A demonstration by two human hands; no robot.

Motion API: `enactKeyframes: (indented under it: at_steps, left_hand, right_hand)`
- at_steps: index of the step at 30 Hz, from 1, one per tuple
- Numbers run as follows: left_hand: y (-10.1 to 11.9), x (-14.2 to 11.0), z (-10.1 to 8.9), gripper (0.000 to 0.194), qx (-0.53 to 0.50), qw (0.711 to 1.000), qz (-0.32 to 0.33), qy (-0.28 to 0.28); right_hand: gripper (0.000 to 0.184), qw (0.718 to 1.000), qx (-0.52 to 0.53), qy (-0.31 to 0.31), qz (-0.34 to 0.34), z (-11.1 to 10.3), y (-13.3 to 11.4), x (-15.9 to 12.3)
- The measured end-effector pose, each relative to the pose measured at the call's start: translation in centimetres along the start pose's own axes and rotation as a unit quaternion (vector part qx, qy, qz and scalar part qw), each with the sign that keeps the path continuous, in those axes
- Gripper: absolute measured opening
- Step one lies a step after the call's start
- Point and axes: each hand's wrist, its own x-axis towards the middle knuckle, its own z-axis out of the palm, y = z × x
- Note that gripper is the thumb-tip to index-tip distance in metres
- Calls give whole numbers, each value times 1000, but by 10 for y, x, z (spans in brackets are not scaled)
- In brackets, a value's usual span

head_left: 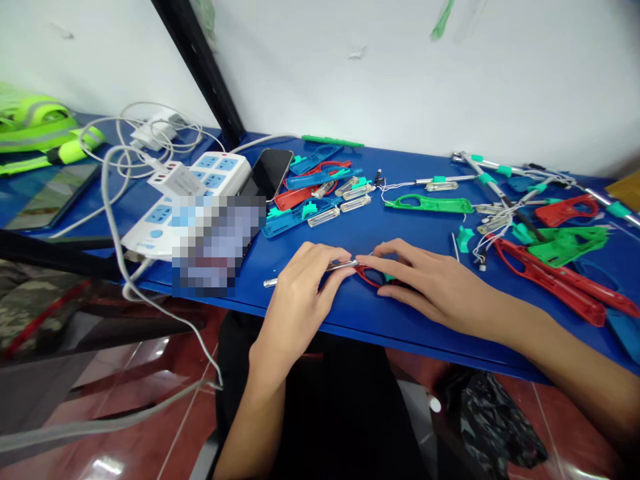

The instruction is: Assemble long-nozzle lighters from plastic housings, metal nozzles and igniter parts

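Observation:
My left hand (300, 293) pinches a thin silver metal rod (305, 273) near its inner end, and the rod's far tip sticks out to the left over the blue table (350, 313). My right hand (420, 280) lies over a small red plastic frame (369, 275) with a bit of green plastic (389, 277) in it. Its fingertips press on the frame, and the rod's inner end meets the frame between my hands. The fingers hide most of the frame.
Red, green and blue plastic grip-shaped parts (550, 283) and metal tubes (500, 187) lie spread across the table. To the left are white power strips (215, 175), a phone (270, 172), white cables and a yellow-green vest (37, 127). A white wall stands behind.

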Motion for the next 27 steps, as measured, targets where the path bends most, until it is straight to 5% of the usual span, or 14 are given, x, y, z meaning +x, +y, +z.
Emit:
enactKeyframes:
  at_steps: [15, 27]
  left_hand:
    - [-3, -3, 2, 11, 67, 996, 61, -22]
    - [-5, -2, 0, 22, 72, 995, 36, -63]
  right_hand:
    - [49, 999, -34, -10, -21, -5, 0, -4]
    - [45, 997, -64, 24, -44, 1, -1, 0]
